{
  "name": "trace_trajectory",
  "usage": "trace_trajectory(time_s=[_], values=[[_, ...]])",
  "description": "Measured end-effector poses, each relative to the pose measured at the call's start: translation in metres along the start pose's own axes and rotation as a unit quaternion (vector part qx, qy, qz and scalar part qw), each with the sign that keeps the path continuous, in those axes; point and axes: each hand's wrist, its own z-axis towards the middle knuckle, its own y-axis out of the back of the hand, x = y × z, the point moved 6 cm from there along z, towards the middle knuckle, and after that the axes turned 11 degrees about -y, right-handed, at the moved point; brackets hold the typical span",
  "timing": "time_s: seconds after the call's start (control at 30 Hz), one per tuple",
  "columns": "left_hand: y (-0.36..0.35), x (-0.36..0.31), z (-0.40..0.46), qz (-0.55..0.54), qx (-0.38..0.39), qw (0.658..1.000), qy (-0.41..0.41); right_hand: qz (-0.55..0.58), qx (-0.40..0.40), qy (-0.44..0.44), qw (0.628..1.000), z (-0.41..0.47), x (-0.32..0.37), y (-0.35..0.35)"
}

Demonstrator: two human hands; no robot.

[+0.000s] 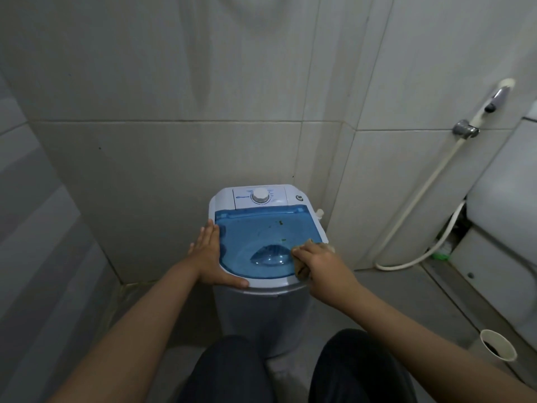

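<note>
The small crumpled tan cloth [302, 270] is bunched in my right hand [321, 267]. My fingers are curled over it so it cannot slip while I press it on the translucent blue plastic lid [261, 231]. It sits at the lid's near right edge, just beside the moulded handle recess [271, 254]. I hold it low against the surface because the job looks to be wiping the lid clean. The green specks [280, 222] farther back, toward the lid's far edge, are not yet reached.

My left hand [209, 255] lies flat along the lid's left edge, fingers straight and close together, thumb at the near left corner. It holds nothing; I judge it is there to steady the small washing machine [261, 315], white-topped with a round grey body, against the push of the wiping. The lid is down, which gives the cloth one firm surface.

Behind the lid, the round white dial [259, 195] sits on the control panel. The machine stands on the grey floor [406, 286] against the pale tiled wall [174, 141]. Well apart to the right, a white spray hose [494, 97] hangs on the wall, and a white paper cup [498, 346] stands on the floor.
</note>
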Motion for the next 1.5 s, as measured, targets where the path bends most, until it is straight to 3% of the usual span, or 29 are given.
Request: trace_trajectory(time_s=[0.37,0.5,0.6,0.67,0.73,0.87,1.1,1.5], values=[[0.0,-0.001,0.0,0.01,0.002,1.0,0.01,-0.005,0.041,-0.006,0.999,-0.014,0.05,-0.001],[0.0,-0.001,0.0,0.006,0.001,1.0,0.015,0.126,0.084,0.0,0.989,-0.012,0.071,0.003],[0.0,-0.001,0.0,0.011,-0.009,1.0,0.01,0.263,0.142,-0.038,0.954,0.005,0.076,0.02],[0.001,-0.002,0.0,0.009,-0.007,1.0,0.008,0.362,0.137,-0.071,0.919,0.025,0.071,0.043],[0.001,-0.002,-0.001,0.006,-0.001,1.0,0.008,0.392,0.096,-0.096,0.91,0.053,0.058,0.06],[0.001,0.001,0.001,-0.003,-0.002,1.0,0.004,0.22,-0.011,-0.076,0.973,0.114,0.04,0.066],[-0.003,0.005,0.003,-0.017,-0.003,1.0,0.006,0.01,0.051,-0.013,0.999,0.145,0.042,0.014],[-0.001,0.003,0.002,-0.011,-0.008,1.0,0.007,-0.017,0.039,0.001,0.999,0.099,0.031,-0.002]])
